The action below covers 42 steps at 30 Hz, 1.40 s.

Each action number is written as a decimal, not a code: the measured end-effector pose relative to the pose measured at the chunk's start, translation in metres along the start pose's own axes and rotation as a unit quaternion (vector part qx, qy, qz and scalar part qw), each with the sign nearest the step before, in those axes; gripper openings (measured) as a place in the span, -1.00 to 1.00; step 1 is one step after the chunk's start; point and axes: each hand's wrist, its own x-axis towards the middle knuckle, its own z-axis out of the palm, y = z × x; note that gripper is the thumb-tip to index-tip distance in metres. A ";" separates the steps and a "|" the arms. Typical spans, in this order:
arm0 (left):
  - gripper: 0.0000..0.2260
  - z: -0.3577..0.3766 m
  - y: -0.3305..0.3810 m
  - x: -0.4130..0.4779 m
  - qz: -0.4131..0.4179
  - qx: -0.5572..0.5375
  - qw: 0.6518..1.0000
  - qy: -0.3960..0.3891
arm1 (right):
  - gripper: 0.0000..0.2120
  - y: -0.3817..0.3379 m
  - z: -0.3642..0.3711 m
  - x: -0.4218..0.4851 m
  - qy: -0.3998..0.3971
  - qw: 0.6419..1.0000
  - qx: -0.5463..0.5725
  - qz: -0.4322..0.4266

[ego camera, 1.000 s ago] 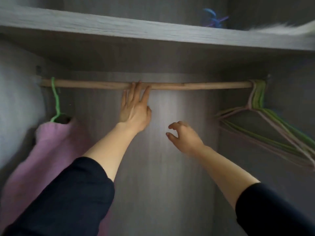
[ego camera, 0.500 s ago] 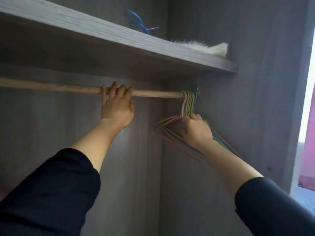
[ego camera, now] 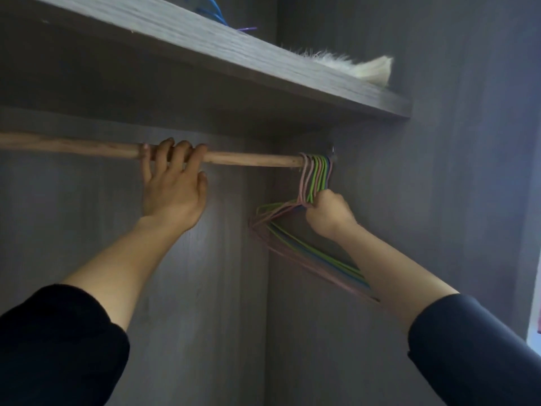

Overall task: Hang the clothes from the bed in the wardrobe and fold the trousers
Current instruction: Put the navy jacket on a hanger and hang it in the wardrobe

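Observation:
Inside the grey wardrobe a wooden rail [ego camera: 251, 159] runs left to right under a shelf. My left hand [ego camera: 172, 183] is curled over the rail near its middle. At the rail's right end hangs a bunch of several thin empty hangers [ego camera: 314, 174] in pink, green and blue. My right hand [ego camera: 329, 215] is closed around the hangers' necks just below their hooks. Their shoulders slope down behind my right forearm. No clothes show in this view.
The grey shelf [ego camera: 263, 64] above the rail carries a pale furry item [ego camera: 366, 67] and blue and purple hangers [ego camera: 218, 13]. The wardrobe's right side wall [ego camera: 453, 186] is close beside the hangers. A bright gap shows at the far right edge.
My view has swung right, away from the pink garment on the green hanger. My left hand has closed over the rail, and my right hand has reached to the hanger bunch and gripped it.

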 end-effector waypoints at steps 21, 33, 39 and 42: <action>-0.54 -0.035 0.012 -0.013 -0.026 -0.079 0.993 -0.081 | -0.78 -0.023 0.012 -0.052 0.035 0.951 0.307 0.021; -0.55 -0.038 0.081 -0.213 -0.029 -0.230 0.914 -0.332 | -0.89 0.035 0.024 -0.233 -0.120 0.964 0.188 0.142; -0.58 -0.059 0.162 -0.309 -0.030 -0.311 0.838 -0.447 | -0.88 0.107 0.003 -0.330 -0.177 0.947 0.100 0.250; -0.60 -0.077 0.219 -0.349 -0.010 -0.365 0.796 -0.483 | -0.84 0.149 -0.020 -0.379 -0.170 0.939 0.089 0.284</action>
